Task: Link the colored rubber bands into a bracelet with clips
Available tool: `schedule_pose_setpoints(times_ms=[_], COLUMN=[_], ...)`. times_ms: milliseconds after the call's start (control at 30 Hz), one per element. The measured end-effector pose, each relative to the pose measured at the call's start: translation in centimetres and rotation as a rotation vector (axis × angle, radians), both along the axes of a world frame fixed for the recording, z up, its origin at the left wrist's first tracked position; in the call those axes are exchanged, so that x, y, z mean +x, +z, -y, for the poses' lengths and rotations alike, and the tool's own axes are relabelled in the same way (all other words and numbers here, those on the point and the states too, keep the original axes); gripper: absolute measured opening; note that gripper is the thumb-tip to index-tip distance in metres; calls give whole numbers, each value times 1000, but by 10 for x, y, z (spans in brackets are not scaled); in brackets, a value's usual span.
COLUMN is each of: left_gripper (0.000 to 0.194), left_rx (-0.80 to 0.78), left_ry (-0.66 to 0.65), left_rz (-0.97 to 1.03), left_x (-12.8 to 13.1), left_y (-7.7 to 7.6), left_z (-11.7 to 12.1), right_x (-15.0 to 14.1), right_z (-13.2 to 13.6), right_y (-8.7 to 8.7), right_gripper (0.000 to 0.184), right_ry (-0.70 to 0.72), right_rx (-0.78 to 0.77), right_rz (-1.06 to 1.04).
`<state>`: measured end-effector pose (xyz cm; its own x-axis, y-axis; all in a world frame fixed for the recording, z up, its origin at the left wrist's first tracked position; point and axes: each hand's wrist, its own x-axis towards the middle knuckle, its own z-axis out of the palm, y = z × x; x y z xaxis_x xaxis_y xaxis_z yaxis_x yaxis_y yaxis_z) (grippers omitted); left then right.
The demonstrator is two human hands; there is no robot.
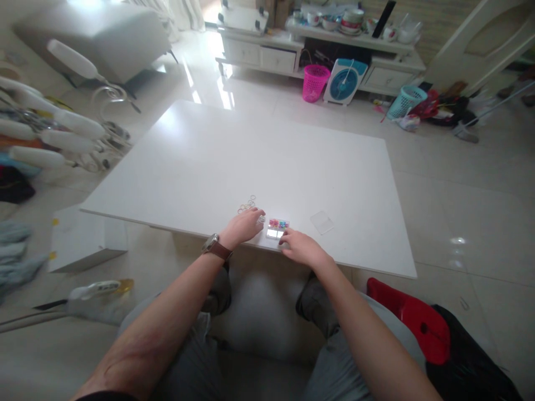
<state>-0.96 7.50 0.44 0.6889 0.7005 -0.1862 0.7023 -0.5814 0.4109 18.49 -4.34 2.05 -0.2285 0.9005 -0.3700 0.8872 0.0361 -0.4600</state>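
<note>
A small clear compartment box (277, 228) with coloured bits inside sits near the front edge of the white table (209, 161). My left hand (246, 225), with a brown-strapped watch on the wrist, rests just left of the box, fingers curled near a small pile of thin rings (248, 204). My right hand (301, 248) lies at the box's front right corner, its fingertips touching the box. What either hand pinches is too small to see. A clear lid (321, 222) lies flat to the right of the box.
A red stool (412, 317) stands by my right knee. Beyond the table are a pink basket (315, 82), a blue-and-white fan (345, 81), a teal basket (404, 101) and a white cabinet (267, 55). A drying rack with clutter (62, 131) stands at the left.
</note>
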Motion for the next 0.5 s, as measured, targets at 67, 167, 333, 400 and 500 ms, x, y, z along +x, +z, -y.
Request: schedule_pose_setpoints(times_ms=[67, 167, 333, 400, 500], left_gripper=[41, 44, 47, 42, 39], left_rx=[15, 3, -11, -10, -21], left_ry=[-35, -163, -212, -213, -194], left_rz=[50, 108, 16, 34, 50], left_x=[1, 7, 17, 16, 14], left_y=[1, 2, 3, 3, 2], left_z=[1, 12, 26, 25, 21], right_x=[-1, -3, -7, -7, -7], right_z=[0, -2, -5, -6, -6], right_y=[-3, -7, -8, -7, -6], right_gripper=[24, 24, 23, 24, 25], right_ry=[2, 15, 6, 9, 7], right_rx=[-15, -23, -47, -68, -76], right_rz=[35, 66, 83, 96, 98])
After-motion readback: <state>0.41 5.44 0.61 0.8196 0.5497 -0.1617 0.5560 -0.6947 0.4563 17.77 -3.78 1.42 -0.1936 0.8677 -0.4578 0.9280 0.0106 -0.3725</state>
